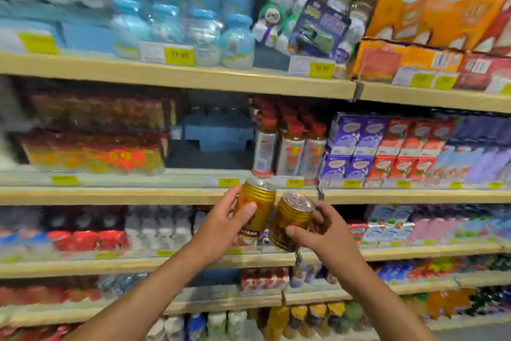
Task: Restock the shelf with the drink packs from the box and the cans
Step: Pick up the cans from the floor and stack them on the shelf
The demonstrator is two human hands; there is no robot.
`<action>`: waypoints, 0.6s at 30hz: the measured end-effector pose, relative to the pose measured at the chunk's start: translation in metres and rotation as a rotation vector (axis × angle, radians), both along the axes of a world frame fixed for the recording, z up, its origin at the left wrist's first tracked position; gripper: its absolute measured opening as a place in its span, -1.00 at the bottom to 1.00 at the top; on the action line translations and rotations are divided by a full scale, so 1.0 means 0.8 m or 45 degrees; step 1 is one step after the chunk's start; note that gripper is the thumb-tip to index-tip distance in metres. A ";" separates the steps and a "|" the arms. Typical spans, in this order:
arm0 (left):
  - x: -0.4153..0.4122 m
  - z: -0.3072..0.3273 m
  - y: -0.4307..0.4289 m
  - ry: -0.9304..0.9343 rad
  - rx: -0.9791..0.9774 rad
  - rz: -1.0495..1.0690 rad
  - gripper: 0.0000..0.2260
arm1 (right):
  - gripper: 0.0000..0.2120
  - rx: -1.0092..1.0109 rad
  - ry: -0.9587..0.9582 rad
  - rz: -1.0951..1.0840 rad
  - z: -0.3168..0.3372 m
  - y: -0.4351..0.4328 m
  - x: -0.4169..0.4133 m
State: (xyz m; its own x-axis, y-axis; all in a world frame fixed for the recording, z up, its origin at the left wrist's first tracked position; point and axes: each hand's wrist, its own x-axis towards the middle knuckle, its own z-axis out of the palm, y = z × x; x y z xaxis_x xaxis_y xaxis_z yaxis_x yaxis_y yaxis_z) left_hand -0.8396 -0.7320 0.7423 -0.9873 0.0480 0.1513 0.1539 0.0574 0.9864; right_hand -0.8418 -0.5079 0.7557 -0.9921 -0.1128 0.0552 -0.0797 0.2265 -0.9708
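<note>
Flanking the shelf gap, bottles stand beyond two held cans.

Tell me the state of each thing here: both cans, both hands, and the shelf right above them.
left can, off the shelf, held nearly upright, top up.
right can, off the shelf, held tilted to the left, top up.
left hand, grips the left can.
right hand, grips the right can.
middle shelf, partly stocked, with a gap between the red packs and the bottles.
</note>
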 end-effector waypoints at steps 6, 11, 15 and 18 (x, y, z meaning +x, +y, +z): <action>-0.005 0.021 -0.055 0.097 0.038 0.135 -0.64 | -0.51 -0.049 0.082 0.133 0.038 -0.079 -0.035; -0.030 0.031 -0.093 0.094 0.077 0.187 -0.63 | -0.66 -0.087 0.175 0.190 0.053 -0.137 -0.063; -0.063 0.038 -0.120 0.109 0.014 0.208 -0.53 | -0.71 -0.092 0.209 0.181 0.055 -0.180 -0.096; -0.094 0.048 -0.144 0.122 -0.124 0.204 -0.47 | -0.68 -0.057 0.228 0.143 0.057 -0.203 -0.127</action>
State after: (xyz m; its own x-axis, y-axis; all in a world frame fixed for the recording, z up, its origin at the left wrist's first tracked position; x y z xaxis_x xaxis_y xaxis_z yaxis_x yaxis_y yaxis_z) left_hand -0.9146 -0.8469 0.7808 -0.9649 -0.0899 0.2469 0.2277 0.1830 0.9564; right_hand -0.9431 -0.6703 0.8010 -0.9473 -0.2158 0.2367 -0.2740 0.1633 -0.9478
